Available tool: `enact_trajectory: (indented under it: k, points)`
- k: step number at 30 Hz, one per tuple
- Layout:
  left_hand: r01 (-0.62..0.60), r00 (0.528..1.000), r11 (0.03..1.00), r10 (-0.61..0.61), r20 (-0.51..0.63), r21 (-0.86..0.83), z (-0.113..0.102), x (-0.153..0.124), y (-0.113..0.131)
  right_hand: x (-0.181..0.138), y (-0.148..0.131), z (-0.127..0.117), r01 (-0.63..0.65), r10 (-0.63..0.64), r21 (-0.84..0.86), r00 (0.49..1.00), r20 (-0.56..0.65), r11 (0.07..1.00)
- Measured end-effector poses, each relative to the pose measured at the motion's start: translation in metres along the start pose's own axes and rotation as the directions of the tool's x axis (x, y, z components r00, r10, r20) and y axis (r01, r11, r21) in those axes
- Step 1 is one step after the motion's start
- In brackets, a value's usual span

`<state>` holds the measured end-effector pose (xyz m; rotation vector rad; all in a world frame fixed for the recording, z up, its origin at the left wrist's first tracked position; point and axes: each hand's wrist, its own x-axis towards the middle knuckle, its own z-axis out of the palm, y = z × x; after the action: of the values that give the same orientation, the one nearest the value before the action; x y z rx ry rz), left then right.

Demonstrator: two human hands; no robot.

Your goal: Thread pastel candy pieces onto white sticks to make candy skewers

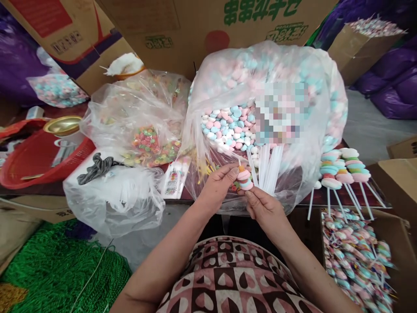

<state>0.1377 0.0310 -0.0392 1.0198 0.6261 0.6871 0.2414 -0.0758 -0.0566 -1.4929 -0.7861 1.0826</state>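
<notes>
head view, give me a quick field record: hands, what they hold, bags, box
left hand: pinches a candy stack
right hand: fingertips under the stack, on its stick
white sticks: bundle upright behind the hands
pastel candy bag: open, beyond the hands
mixed candy bag: to its left
finished skewers: lying at right
cardboard box: wrapped skewers inside

Red basin (pixel 35 163) left, gold bowl (pixel 62 125) at its rim; green netting (pixel 61 269) below; cardboard boxes (pixel 182 26) behind
</notes>
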Motion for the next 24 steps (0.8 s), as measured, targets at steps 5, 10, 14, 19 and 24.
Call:
enact_trajectory:
  k: [5, 10, 14, 19, 24]
  points:
    - [-0.136, 0.989, 0.847, 0.149, 0.015, 0.514, -0.002, 0.023, 0.022, 0.003, -0.005, -0.012, -0.005, 0.020, 0.217, 0.998, -0.066, 0.976]
    - [-0.125, 0.961, 0.047, 0.255, 0.109, 0.991, -0.019, 0.084, 0.026, -0.001, -0.007, -0.025, 0.049, 0.007, 0.342, 0.987, -0.159, 0.938]
    - [-0.047, 0.989, -0.271, 0.120, 0.082, 0.962, -0.027, 0.109, 0.020, -0.004, -0.002, -0.026, 0.018, 0.043, 0.368, 0.987, -0.157, 0.930]
    - [-0.004, 0.992, -0.344, 0.117, 0.047, 0.939, -0.025, 0.093, 0.020, -0.008, 0.000, -0.024, -0.013, 0.069, 0.375, 0.988, -0.138, 0.927]
    - [0.000, 0.996, -0.333, 0.084, 0.030, 0.943, -0.027, 0.081, 0.025, -0.012, 0.003, -0.024, -0.029, 0.081, 0.362, 0.988, -0.128, 0.932]
